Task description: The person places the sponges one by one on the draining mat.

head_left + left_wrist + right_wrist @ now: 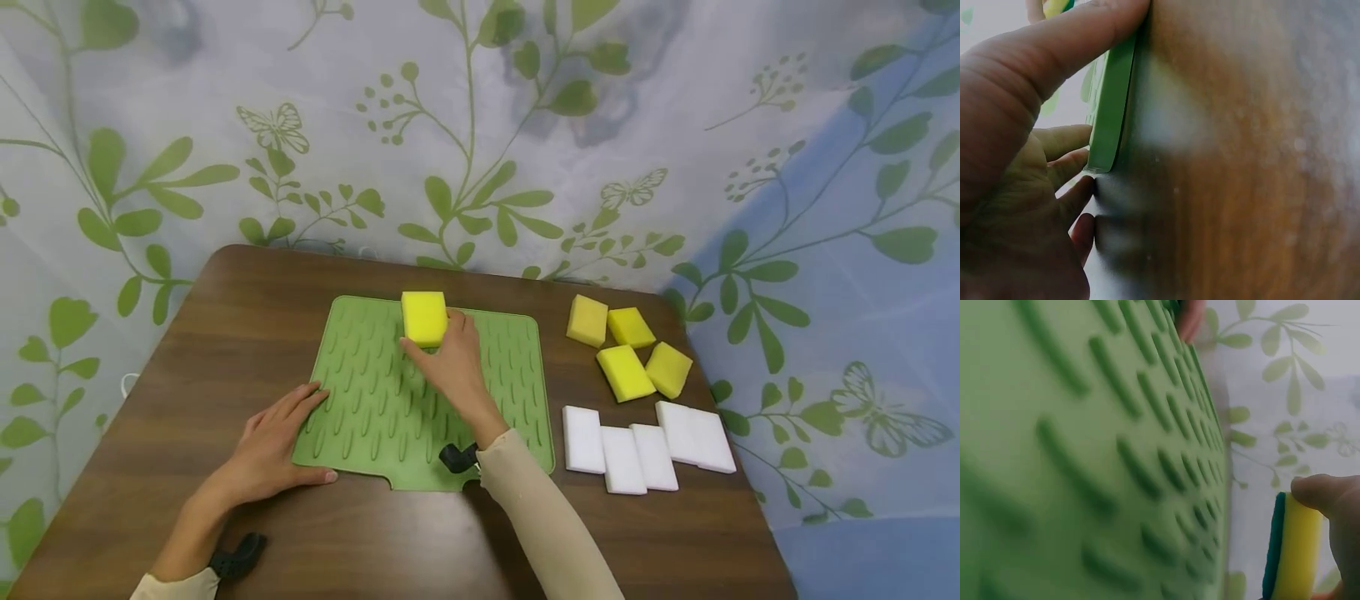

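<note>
A green ridged mat [360, 417] lies on the table. Over its upper middle, my right hand [457, 362] pinches a yellow sponge [423, 318] between thumb and fingers. In the right wrist view the sponge [1297, 550] shows a dark green layer on one side, with the thumb on its edge, held off the mat [1072, 456]. My left hand [273, 446] rests at the mat's left edge, fingers spread and thumb near the lower left corner. The left wrist view shows the left hand's fingers [1069, 147] beside the mat's edge [1113, 106].
Several yellow sponges [626, 373] lie right of the mat on the brown table [420, 542]. Nearer the front right is a row of several white rectangular pads [622, 460]. A leaf-patterned curtain [480, 125] hangs behind the table's far edge.
</note>
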A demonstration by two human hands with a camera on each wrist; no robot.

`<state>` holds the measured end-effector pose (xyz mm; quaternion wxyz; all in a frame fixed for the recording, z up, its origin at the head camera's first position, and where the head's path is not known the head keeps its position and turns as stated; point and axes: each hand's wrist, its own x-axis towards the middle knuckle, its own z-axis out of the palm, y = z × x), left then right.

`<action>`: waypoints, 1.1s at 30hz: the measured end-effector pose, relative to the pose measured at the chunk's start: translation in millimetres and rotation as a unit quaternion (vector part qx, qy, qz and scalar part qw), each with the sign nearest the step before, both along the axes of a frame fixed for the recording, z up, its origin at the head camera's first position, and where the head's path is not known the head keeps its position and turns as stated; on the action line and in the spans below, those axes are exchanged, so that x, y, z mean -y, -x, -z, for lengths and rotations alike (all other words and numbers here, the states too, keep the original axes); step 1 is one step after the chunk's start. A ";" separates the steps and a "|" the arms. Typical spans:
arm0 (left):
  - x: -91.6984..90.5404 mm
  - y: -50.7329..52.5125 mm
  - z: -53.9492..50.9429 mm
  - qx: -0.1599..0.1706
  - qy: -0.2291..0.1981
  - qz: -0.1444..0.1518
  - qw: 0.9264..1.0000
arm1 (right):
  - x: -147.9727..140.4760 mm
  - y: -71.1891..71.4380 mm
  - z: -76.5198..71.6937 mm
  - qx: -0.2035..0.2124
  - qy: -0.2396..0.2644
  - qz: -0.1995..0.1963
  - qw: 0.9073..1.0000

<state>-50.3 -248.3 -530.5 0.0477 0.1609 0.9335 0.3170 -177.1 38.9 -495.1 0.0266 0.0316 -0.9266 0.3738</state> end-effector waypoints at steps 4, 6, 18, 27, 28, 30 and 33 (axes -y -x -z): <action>-4.4 4.3 0.4 0.003 0.004 0.003 1.000 | 22.7 4.9 7.4 0.004 -0.003 0.001 1.000; -6.9 6.4 0.8 0.002 0.008 0.007 1.000 | 31.6 6.1 9.1 0.006 -0.010 0.003 1.000; -6.0 5.0 2.7 0.003 0.019 0.003 1.000 | 76.1 12.8 17.2 0.013 -0.047 -0.009 0.999; -2.4 2.2 0.4 0.001 0.016 -0.002 1.000 | 95.9 15.2 27.0 0.017 -0.107 -0.013 0.994; -2.0 2.0 0.8 0.002 0.017 -0.002 1.000 | 96.9 15.0 27.7 0.016 -0.109 -0.014 0.994; -1.3 1.2 1.0 0.004 0.017 -0.004 1.000 | 98.8 14.7 28.8 0.015 -0.110 -0.017 0.994; 0.4 0.5 1.5 0.005 0.017 -0.005 1.000 | 101.0 14.5 29.1 0.012 -0.102 -0.023 0.994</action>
